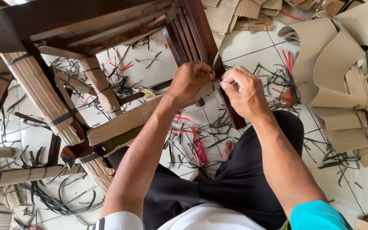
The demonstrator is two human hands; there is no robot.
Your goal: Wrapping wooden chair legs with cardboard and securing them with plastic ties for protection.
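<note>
Both hands (218, 83) on cardboard-wrapped chair rail (128, 119)

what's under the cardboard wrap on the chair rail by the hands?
Dark wood shows past the end of the cardboard wrap. Under the wrap the rail is hidden. Both hands, left and right, cover its end.

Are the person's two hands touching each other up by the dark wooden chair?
Touching. The head view shows the left hand and right hand meeting at the fingertips, no gap showing, pinching a strap against the dark wooden chair.
</note>
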